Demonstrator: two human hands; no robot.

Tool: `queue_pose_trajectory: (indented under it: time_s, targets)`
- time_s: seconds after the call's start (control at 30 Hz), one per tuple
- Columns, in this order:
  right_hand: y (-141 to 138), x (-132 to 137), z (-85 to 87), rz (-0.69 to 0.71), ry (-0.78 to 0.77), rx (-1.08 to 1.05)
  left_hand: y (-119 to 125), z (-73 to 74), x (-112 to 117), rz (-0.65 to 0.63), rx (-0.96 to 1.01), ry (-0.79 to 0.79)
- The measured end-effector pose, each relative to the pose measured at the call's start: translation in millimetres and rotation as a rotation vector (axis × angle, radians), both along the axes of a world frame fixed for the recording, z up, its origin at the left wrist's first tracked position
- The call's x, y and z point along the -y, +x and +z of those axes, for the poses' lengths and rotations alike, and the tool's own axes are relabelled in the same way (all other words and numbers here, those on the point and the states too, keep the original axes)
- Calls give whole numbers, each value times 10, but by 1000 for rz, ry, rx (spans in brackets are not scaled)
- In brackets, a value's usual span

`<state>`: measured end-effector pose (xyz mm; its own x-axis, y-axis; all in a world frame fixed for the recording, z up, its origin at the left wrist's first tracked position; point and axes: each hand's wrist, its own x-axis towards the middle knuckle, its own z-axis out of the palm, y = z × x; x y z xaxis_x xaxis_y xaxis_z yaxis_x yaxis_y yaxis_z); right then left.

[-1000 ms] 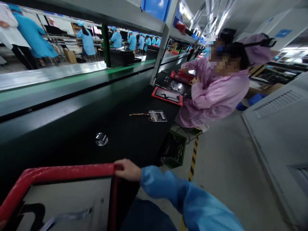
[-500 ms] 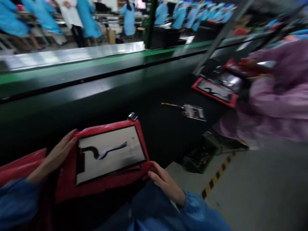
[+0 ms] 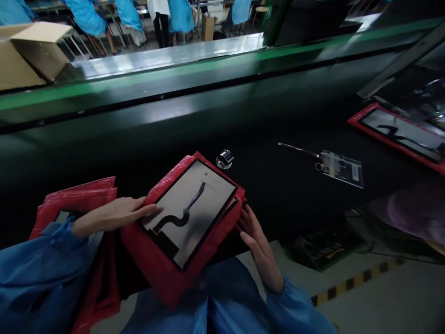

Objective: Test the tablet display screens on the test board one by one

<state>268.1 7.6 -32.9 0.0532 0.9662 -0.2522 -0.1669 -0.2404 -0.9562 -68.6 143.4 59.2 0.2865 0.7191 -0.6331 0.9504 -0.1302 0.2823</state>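
A display panel point(image 3: 205, 211) with a grey back and a dark curved ribbon cable lies on red bubble-wrap pouches point(image 3: 163, 273), turned at a slant in front of me. My left hand point(image 3: 116, 215) grips the left side, its fingers stretched over the panel's edge. At the right edge my right hand point(image 3: 257, 248) holds the red wrap, fingertips partly hidden behind it. Just beyond the panel's far corner stands a small shiny metal cylinder point(image 3: 225, 159). Under my left forearm more red pouches point(image 3: 78, 197) are stacked, with a panel partly showing.
To the right on the dark bench lies a clear flat part with a thin cable point(image 3: 342, 168). Farther right is another panel in a red pouch point(image 3: 399, 132). A cardboard box point(image 3: 41, 51) sits back left. A green bin point(image 3: 320, 248) stands below the bench's edge.
The panel and its red wrap have turned anticlockwise, with both hands still on them. The view has shifted left, bringing in the cardboard box and more of the red stack.
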Motion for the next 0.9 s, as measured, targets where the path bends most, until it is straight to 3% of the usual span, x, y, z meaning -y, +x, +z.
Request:
queue_pose_trajectory:
  time_s: [0.1,0.27,0.37,0.47,0.57,0.7,0.8,0.9]
  targets:
    - [-145,145,-48,-4,6,-20,83,8,208,18,107,11]
    - [-431,136,79,133,11,5,228,-40,662,253,348,189]
    - [-481,-151,161,231,108,45,150,-147,1057,311,412,219]
    - [-428,-555,192,368,194,143,30,-295,1474,379,325,235]
    - [-316,-856,272,509,265,320,43,-352,1762,349,218,404]
    - [-191,-854,470,352,355,637,291,-306,1887,370,84,761]
    - [-214,-703,509,391,290,770,499,-345,1891,278,119,743]
    - [-276,-638,395,448,117,629,613,-426,1837,241,180,711]
